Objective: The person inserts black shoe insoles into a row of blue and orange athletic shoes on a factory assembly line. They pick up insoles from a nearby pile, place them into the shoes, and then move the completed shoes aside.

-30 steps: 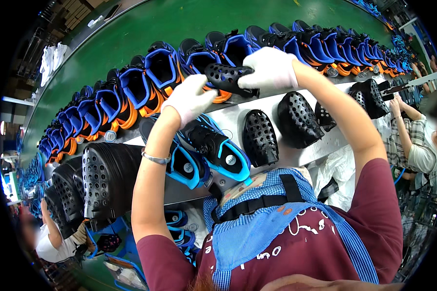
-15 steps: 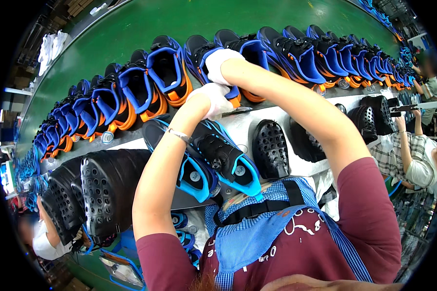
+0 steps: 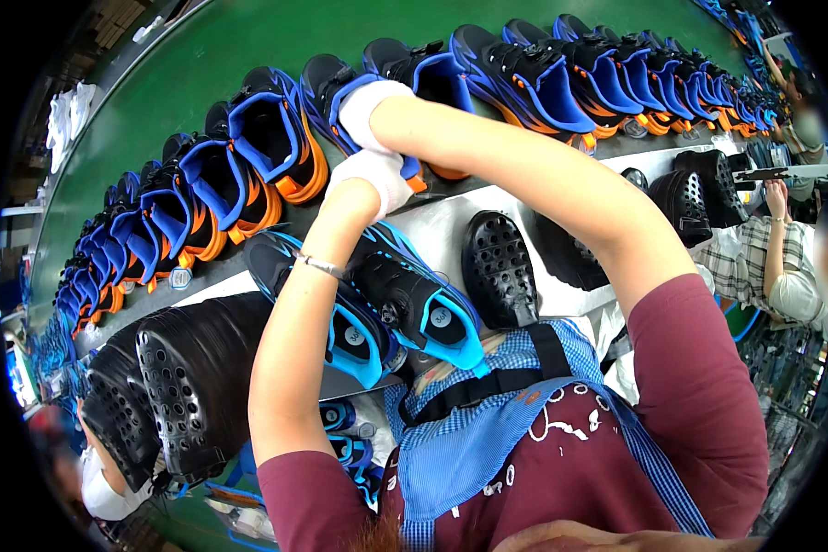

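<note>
My left hand (image 3: 377,177) and my right hand (image 3: 370,112), both in white gloves, are on one black sneaker (image 3: 324,85) with blue lining in the far row. The left is closed at its heel, beside an orange tab; the right grips the collar above it. Most of the fingertips are hidden by the gloves. Under my left forearm lie two black sneakers with bright blue heels; the right one (image 3: 400,285) shows a round pale sticker inside.
Similar sneakers (image 3: 276,138) line the green table (image 3: 221,55) on both sides. Black perforated shoe lasts (image 3: 501,267) stand on the near ledge, with larger ones (image 3: 179,377) at the left. Other people work at both sides; one arm (image 3: 776,216) shows at right.
The whole view has shifted, so the rows sit farther left and slightly higher at right. Both hands stay at the same sneaker, with little other visible movement.
</note>
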{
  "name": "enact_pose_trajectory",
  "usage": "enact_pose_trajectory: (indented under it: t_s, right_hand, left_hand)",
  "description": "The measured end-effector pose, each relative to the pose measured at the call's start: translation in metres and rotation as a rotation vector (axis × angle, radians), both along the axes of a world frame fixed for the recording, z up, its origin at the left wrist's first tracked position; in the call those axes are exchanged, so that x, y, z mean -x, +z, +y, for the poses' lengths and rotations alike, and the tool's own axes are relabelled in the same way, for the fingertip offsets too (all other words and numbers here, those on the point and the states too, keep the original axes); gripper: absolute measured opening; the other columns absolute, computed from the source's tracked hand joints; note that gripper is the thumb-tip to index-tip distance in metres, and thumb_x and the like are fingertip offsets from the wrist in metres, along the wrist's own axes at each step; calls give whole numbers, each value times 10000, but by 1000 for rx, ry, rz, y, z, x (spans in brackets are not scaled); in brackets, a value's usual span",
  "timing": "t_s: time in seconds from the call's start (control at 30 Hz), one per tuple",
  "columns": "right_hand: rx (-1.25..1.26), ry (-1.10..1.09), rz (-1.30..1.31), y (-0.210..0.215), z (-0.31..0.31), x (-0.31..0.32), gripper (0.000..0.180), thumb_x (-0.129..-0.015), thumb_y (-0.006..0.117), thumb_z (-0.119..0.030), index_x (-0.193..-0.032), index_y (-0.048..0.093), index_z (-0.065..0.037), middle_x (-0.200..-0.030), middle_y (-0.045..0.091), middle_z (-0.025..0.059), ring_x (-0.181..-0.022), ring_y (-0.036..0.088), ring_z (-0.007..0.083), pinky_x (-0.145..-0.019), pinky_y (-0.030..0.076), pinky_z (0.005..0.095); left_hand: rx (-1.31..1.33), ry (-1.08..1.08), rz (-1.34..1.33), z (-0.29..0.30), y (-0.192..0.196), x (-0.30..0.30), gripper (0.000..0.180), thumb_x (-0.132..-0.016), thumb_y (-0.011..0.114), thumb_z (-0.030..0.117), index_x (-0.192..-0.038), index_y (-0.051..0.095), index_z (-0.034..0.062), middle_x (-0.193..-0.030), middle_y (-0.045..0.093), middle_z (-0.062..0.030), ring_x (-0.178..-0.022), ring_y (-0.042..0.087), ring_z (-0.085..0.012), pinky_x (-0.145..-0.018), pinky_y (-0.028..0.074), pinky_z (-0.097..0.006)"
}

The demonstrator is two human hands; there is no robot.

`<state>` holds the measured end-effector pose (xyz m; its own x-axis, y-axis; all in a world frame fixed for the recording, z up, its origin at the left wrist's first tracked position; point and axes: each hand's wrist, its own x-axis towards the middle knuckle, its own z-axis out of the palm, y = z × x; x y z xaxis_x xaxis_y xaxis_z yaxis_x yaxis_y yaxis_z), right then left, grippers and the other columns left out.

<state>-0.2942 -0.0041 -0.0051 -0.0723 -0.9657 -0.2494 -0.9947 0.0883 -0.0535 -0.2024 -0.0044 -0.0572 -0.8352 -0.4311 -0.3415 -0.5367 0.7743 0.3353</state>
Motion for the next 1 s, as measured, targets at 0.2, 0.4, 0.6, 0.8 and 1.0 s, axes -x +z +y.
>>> enact_pose_trajectory:
  t_s: [0.2, 0.4, 0.6, 0.8, 1.0]
  right_hand:
    - [51, 30, 107, -1, 11, -12, 231, -778, 667, -111, -988, 741, -51, -984, 729, 142, -906, 710, 304, -770, 570, 392]
    - [91, 159, 160, -10, -2, -2, 263, -832, 604, -116, -1054, 738, -71, -1067, 717, 129, -981, 691, 297, -832, 557, 398]
    - [59, 77, -74, -2, 5, 7, 323, -855, 584, -234, -1068, 717, -31, -1087, 700, 175, -993, 682, 314, -844, 545, 404]
    - [443, 80, -146, 57, 172, 66, 517, -877, 590, -451, -1166, 630, -24, -1058, 665, 190, -982, 645, 341, -858, 508, 424]
    - [234, -275, -71, 79, 343, 60, 589, -734, 707, -472, -1132, 611, -47, -1043, 622, 180, -975, 622, 327, -851, 500, 402]
  left_hand:
    - [-46, -29, -18, -5, -9, -6, 523, -840, 639, 486, -1198, 670, 106, -1167, 676, -169, -1107, 623, -316, -949, 477, -361]
    - [-188, 5, 22, -11, -3, -2, 507, -860, 580, 485, -1112, 691, 59, -1066, 682, -223, -982, 649, -375, -867, 507, -399]
    - [-264, 248, -141, -7, 13, -6, 485, -833, 648, 447, -1104, 686, 48, -1008, 705, -198, -953, 670, -361, -839, 517, -385]
    - [14, 178, 114, -13, 16, -34, 363, -867, 653, 376, -1051, 704, 68, -1049, 691, -179, -979, 649, -366, -845, 508, -402]
    - [250, 181, 260, -5, 6, -48, 456, -859, 673, 352, -1246, 629, 114, -1215, 621, -149, -1136, 585, -343, -941, 483, -384]
